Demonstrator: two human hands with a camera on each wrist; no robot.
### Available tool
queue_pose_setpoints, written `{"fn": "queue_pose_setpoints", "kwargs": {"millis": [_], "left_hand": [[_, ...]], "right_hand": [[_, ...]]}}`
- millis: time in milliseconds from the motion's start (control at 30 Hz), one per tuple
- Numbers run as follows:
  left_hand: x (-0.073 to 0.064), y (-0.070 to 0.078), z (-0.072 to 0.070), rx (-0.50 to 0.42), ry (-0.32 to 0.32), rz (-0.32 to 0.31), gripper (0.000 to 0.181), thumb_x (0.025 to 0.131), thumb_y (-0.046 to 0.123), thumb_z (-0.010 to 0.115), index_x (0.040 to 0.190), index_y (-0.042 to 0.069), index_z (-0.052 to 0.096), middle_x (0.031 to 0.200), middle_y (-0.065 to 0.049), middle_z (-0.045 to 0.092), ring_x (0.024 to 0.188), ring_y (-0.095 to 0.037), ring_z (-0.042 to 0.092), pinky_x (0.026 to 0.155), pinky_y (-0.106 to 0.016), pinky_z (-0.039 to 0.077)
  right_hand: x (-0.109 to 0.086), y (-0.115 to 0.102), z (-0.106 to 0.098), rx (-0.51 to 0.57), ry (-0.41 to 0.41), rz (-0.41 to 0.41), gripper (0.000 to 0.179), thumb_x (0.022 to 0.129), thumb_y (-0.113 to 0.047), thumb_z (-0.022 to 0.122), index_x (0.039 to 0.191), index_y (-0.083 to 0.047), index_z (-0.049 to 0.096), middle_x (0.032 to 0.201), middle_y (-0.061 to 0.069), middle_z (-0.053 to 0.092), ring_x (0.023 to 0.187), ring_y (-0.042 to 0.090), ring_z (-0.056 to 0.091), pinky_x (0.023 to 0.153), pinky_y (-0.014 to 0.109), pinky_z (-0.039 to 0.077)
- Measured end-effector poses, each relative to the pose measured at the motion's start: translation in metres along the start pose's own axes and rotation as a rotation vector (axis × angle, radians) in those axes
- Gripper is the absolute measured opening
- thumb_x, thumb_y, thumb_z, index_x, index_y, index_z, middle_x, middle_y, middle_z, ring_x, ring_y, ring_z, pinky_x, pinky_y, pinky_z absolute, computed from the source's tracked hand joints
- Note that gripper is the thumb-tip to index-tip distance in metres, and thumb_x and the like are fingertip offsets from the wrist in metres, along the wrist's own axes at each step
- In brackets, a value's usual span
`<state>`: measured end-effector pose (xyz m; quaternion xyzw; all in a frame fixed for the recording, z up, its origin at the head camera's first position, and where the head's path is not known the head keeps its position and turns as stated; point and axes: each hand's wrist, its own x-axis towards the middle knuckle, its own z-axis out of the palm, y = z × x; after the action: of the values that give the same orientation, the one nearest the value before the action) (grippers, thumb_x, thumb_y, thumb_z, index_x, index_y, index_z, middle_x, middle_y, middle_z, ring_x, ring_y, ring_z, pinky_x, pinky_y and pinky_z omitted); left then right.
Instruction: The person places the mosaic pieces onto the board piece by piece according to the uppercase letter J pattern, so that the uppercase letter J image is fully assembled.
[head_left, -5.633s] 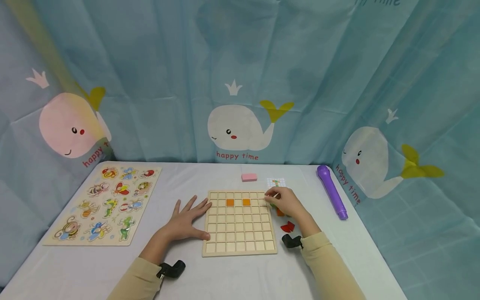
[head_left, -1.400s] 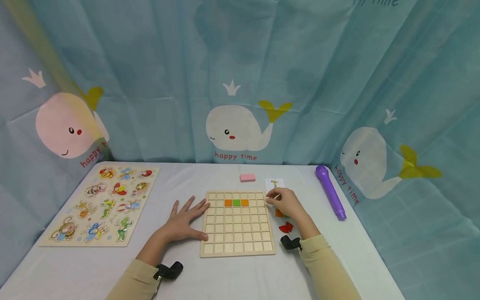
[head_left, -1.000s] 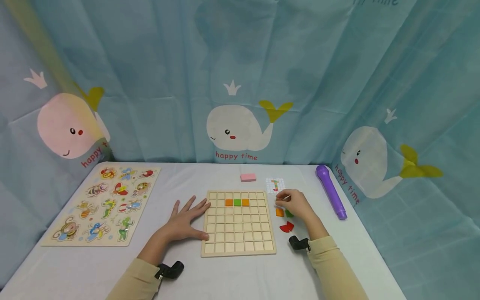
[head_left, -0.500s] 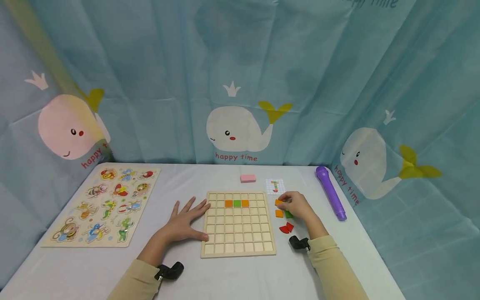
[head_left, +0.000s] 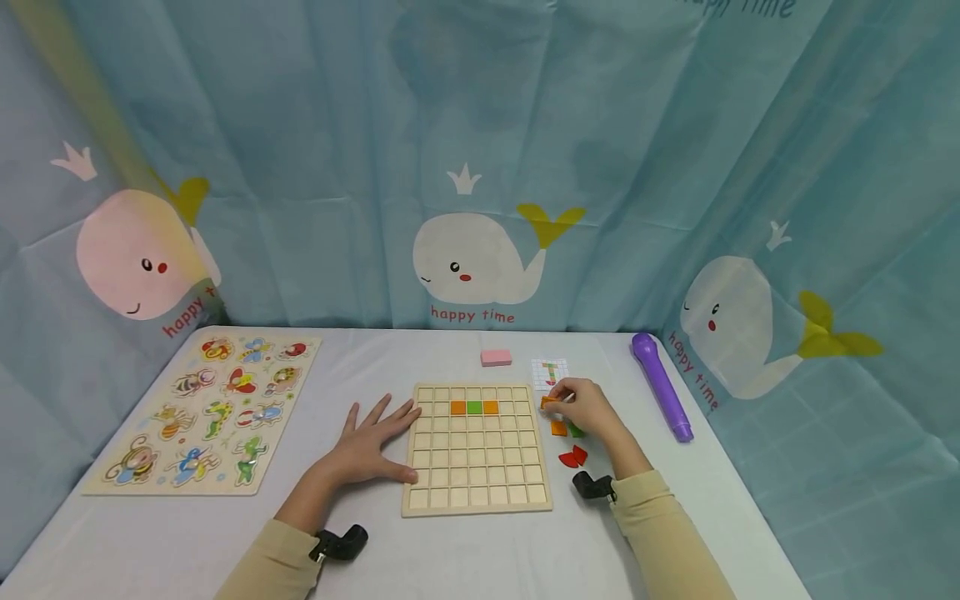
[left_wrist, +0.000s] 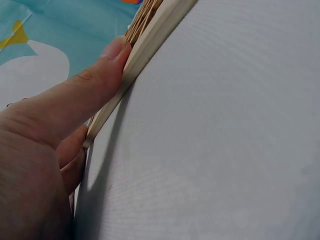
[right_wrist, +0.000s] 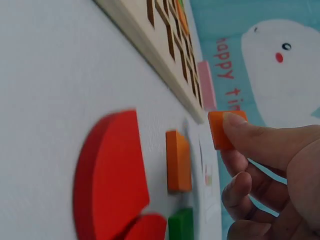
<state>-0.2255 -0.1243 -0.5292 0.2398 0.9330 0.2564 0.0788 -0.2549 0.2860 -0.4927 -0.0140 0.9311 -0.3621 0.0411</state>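
Observation:
A wooden grid board (head_left: 480, 479) lies in the middle of the table. Two orange squares and one green square (head_left: 474, 407) sit side by side in its second row from the back. My left hand (head_left: 367, 450) is spread at the board's left edge; in the left wrist view its thumb (left_wrist: 95, 80) touches the rim. Right of the board, my right hand (head_left: 588, 407) pinches an orange square block (right_wrist: 220, 131) between thumb and fingers, raised off the table. Below that hand lie another orange block (head_left: 558, 428), a green block (head_left: 576, 430) and red quarter-round pieces (head_left: 573, 457).
A small printed pattern card (head_left: 550, 372) lies behind the right hand, with a pink block (head_left: 496, 357) to its left. At the right stands out a purple microphone-shaped stick (head_left: 663, 387). An insect picture puzzle board (head_left: 202, 408) covers the table's left side.
A green square has appeared between the two orange ones on the board. My right hand went right to the loose blocks, took an orange one and lifted it slightly left. The left hand stays put.

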Motion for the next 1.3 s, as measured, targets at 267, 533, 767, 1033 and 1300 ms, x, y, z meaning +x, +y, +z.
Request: {"fn": "queue_pose_setpoints", "kwargs": {"millis": [267, 533, 767, 1033, 1300], "left_hand": [[0.0, -0.001, 0.002, 0.0, 0.004, -0.003, 0.116, 0.063, 0.073, 0.08, 0.158, 0.022, 0.038, 0.166, -0.001, 0.03, 0.156, -0.04, 0.008, 0.117, -0.071, -0.01], [0.0, -0.001, 0.002, -0.001, 0.008, 0.003, 0.116, 0.063, 0.074, 0.08, 0.158, 0.022, 0.038, 0.166, -0.002, 0.03, 0.156, -0.04, 0.009, 0.117, -0.072, -0.009], [-0.001, -0.002, 0.0, 0.014, 0.016, 0.032, 0.115, 0.064, 0.07, 0.081, 0.158, 0.02, 0.037, 0.166, -0.003, 0.031, 0.156, -0.041, 0.01, 0.116, -0.073, -0.008], [-0.001, -0.001, 0.0, 0.015, 0.015, 0.027, 0.116, 0.063, 0.071, 0.081, 0.158, 0.02, 0.038, 0.166, -0.003, 0.031, 0.155, -0.042, 0.01, 0.116, -0.073, -0.008], [-0.001, 0.0, -0.001, 0.026, 0.019, 0.029, 0.115, 0.064, 0.07, 0.082, 0.158, 0.02, 0.037, 0.166, -0.003, 0.031, 0.155, -0.042, 0.011, 0.116, -0.073, -0.007]], "right_hand": [[-0.004, -0.025, 0.008, 0.009, -0.012, -0.085, 0.007, 0.092, -0.024, 0.076, 0.096, -0.018, 0.077, 0.091, -0.003, 0.073, 0.074, 0.015, 0.058, 0.062, 0.028, 0.051], [-0.004, -0.04, 0.019, 0.052, -0.018, -0.129, 0.006, 0.093, -0.023, 0.075, 0.096, -0.018, 0.076, 0.091, -0.005, 0.072, 0.081, 0.013, 0.062, 0.073, 0.031, 0.054], [-0.004, -0.048, 0.033, 0.063, -0.067, -0.167, 0.004, 0.093, -0.025, 0.075, 0.093, -0.02, 0.075, 0.089, -0.006, 0.07, 0.075, 0.015, 0.06, 0.066, 0.032, 0.052], [0.001, -0.061, 0.05, 0.052, -0.111, -0.207, 0.006, 0.093, -0.024, 0.075, 0.091, -0.019, 0.074, 0.087, -0.006, 0.069, 0.074, 0.014, 0.059, 0.065, 0.03, 0.05], [0.006, -0.067, 0.064, 0.057, -0.141, -0.236, 0.005, 0.093, -0.023, 0.075, 0.09, -0.019, 0.073, 0.084, -0.007, 0.068, 0.072, 0.013, 0.059, 0.063, 0.028, 0.051]]}}
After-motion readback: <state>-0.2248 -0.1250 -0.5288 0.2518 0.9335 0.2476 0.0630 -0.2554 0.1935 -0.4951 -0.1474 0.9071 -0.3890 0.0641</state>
